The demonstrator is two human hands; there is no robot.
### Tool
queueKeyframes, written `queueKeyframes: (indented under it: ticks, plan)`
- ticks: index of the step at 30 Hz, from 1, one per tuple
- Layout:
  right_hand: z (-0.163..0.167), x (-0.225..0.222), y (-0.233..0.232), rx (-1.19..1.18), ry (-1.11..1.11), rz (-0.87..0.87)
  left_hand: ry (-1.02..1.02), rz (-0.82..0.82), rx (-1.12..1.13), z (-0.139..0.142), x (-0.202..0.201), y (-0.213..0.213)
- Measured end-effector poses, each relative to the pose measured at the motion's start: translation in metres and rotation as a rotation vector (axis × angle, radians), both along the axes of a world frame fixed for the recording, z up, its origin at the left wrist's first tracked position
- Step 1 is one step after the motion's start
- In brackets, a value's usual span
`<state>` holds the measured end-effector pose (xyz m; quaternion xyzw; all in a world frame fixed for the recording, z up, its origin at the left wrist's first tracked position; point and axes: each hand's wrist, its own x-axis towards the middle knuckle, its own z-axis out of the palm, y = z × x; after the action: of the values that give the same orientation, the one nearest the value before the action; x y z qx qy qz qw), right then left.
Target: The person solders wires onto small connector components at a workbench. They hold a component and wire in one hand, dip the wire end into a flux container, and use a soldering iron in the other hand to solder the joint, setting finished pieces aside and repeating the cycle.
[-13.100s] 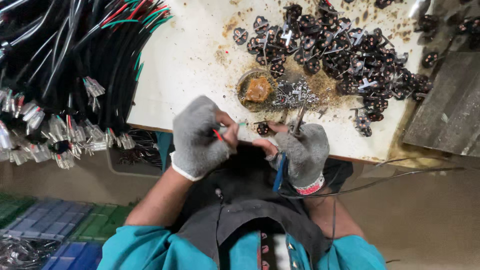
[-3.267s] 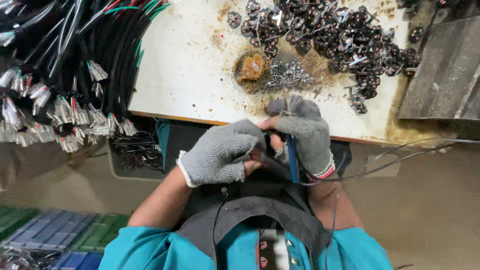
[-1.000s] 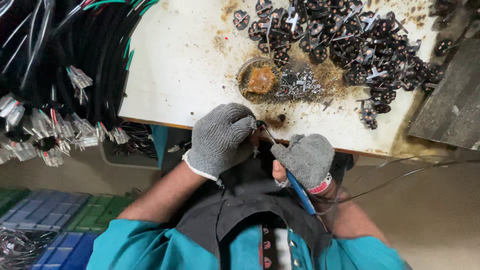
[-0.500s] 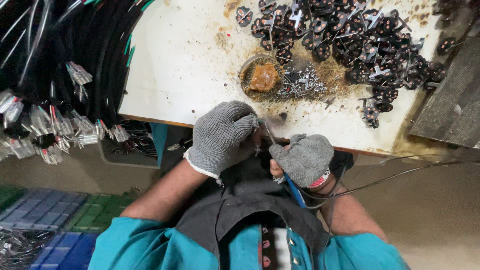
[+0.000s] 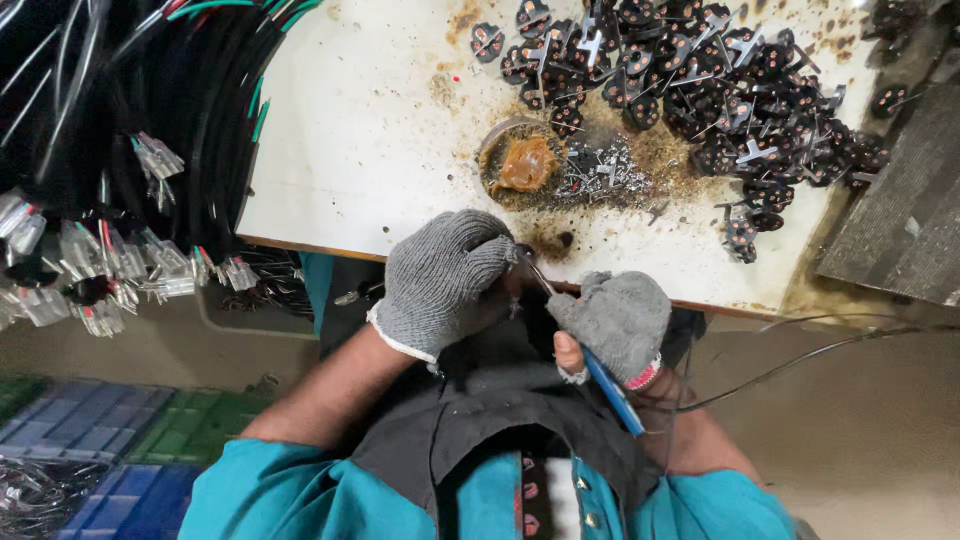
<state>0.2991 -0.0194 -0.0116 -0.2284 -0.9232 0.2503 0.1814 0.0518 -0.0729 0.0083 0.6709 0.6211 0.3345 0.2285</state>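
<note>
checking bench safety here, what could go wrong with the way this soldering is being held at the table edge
1. The left hand pinches the small part right at the soldering iron tip, with only a knit glove between, so a slip could burn the fingers.
2. The work hangs over the lap past the table edge; a hot drip could land on clothing.
3. The iron's cord trails loose to the right and could snag, jerking the right hand.
</note>
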Motion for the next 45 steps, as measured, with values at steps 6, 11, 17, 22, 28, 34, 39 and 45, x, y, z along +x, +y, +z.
queueKeyframes:
  ticks: [6, 11, 17, 22, 28, 34, 39, 45]
  plan:
    - [-0.016, 0.008, -0.006, 0.069, -0.164, 0.068, -0.001, -0.007, 0.000, -0.002, 0.000, 0.000]
    - [-0.016, 0.012, -0.008, 0.075, -0.187, 0.044, 0.012, 0.004, 0.018, 0.001, 0.003, -0.001]
    - [-0.018, 0.010, -0.005, 0.140, -0.037, 0.069, 0.014, -0.002, 0.013, -0.004, 0.001, 0.003]
    - [-0.019, 0.006, -0.004, 0.096, -0.024, 0.076, 0.011, 0.006, 0.029, -0.004, 0.000, 0.002]
    - [0.012, -0.004, -0.006, -0.111, 0.218, -0.174, 0.039, -0.013, -0.013, 0.004, 0.003, -0.001]
    - [0.045, -0.008, -0.006, -0.766, 0.611, -0.578, 0.004, -0.002, 0.025, 0.008, 0.005, 0.002]
    - [0.041, -0.004, 0.053, 0.095, 0.221, -0.662, 0.024, 0.001, 0.037, 0.007, 0.004, 0.004]
    - [0.050, -0.007, 0.063, 0.140, 0.117, -0.621, 0.013, -0.009, 0.049, 0.007, 0.002, 0.002]
